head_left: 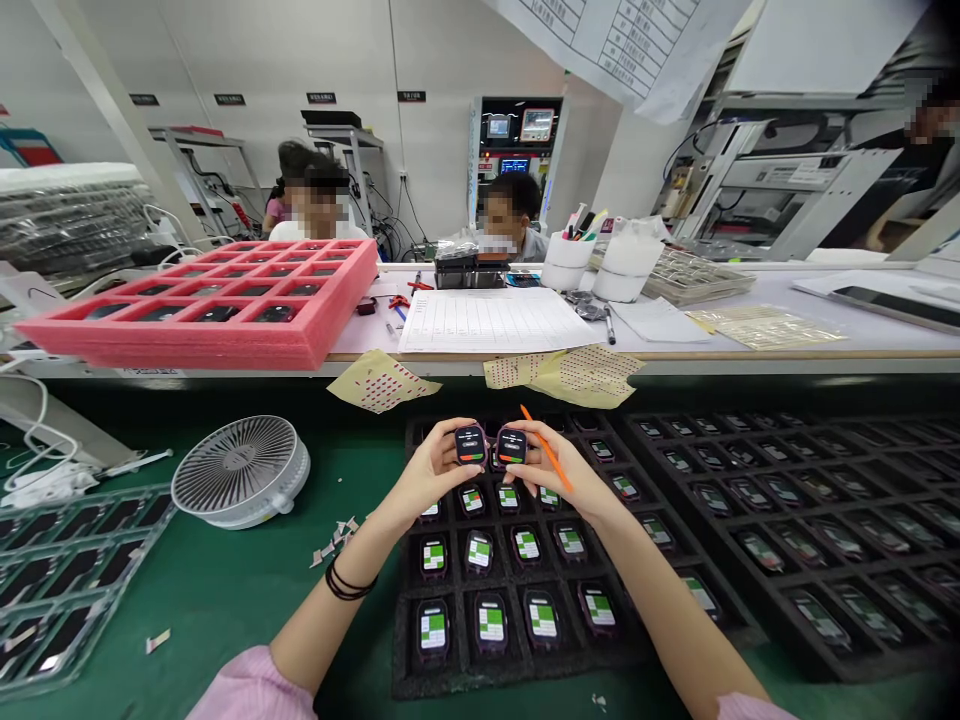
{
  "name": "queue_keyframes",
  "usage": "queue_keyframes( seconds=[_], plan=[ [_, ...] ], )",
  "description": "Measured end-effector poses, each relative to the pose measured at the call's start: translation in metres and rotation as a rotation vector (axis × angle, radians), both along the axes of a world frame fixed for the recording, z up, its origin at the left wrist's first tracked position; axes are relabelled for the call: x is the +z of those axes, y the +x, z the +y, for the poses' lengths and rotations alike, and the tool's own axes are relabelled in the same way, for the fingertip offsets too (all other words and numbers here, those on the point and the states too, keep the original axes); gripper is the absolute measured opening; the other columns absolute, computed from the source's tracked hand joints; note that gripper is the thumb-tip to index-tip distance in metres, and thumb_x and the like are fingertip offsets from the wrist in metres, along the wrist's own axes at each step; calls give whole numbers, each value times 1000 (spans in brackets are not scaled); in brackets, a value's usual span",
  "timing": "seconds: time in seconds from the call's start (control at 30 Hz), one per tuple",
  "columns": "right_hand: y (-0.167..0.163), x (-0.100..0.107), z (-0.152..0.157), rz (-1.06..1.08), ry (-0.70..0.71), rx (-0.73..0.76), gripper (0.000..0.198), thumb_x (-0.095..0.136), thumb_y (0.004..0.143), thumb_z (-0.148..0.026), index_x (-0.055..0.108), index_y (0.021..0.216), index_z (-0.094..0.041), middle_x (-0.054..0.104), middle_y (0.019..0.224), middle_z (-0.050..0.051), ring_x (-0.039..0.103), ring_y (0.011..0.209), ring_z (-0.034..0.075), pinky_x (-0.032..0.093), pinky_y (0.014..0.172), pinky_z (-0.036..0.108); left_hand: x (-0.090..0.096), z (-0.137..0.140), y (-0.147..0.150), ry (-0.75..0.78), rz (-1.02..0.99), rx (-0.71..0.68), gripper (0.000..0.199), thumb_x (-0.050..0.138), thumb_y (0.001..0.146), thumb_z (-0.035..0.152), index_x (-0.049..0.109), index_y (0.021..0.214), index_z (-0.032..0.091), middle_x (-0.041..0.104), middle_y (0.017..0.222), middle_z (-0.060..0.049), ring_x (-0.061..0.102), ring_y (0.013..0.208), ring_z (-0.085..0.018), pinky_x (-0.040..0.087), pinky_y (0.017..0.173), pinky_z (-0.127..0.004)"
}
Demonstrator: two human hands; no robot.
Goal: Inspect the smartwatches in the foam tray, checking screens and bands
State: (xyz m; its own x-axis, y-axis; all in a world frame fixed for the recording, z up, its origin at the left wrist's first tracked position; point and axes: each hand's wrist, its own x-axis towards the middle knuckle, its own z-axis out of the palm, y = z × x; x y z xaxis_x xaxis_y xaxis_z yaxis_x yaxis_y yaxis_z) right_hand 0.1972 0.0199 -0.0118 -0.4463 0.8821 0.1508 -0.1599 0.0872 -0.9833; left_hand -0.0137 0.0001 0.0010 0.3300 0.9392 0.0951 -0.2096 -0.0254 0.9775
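Note:
My left hand (436, 465) is closed around a smartwatch body (470, 446) without a strap, its screen lit with white text and a red and green strip. Right beside it, my right hand (559, 462) grips a second smartwatch (512, 447) showing a similar screen. An orange stick-like tool (546, 446), perhaps a pen or stylus, also lies along the fingers of my right hand. Both watches are held above a black foam tray (457, 690). In its compartments sit several more watches (491, 622), many with green and white screens lit.
A second black tray of watches (817, 620) lies at right. At left are a round fan (240, 470), a clear tray of dark parts (75, 580) and small scraps (334, 540). A pink foam tray (300, 335) and paper sheet (487, 320) rest on the shelf; people sit beyond.

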Motion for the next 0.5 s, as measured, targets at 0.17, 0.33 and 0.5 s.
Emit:
queue_keyframes(
  seconds=[0.17, 0.33, 0.5],
  plan=[
    [-3, -8, 3, -44, 63, -7, 40, 67, 79, -30, 49, 114, -24, 57, 102, 6, 69, 73, 18, 46, 42, 19, -2, 1, 2, 100, 155, 84, 45, 67, 78, 28, 46, 117, 20, 60, 108, -7, 61, 87, -16, 48, 80, -30],
    [-5, -7, 1, -62, 70, -3, 38, 65, 81, -33, 48, 113, -23, 57, 106, 7, 69, 72, 17, 46, 41, 19, -4, 1, 4, 117, 155, 126, 40, 68, 77, 32, 48, 110, 18, 60, 99, -5, 60, 79, -13, 49, 75, -27],
    [-5, -4, 0, -77, 60, 8, 38, 66, 80, -32, 49, 112, -23, 58, 105, 7, 69, 70, 16, 45, 42, 19, -3, 1, 5, 89, 153, 131, 37, 58, 83, 39, 49, 111, 18, 59, 95, -5, 60, 71, -12, 42, 53, -21]
  ],
)
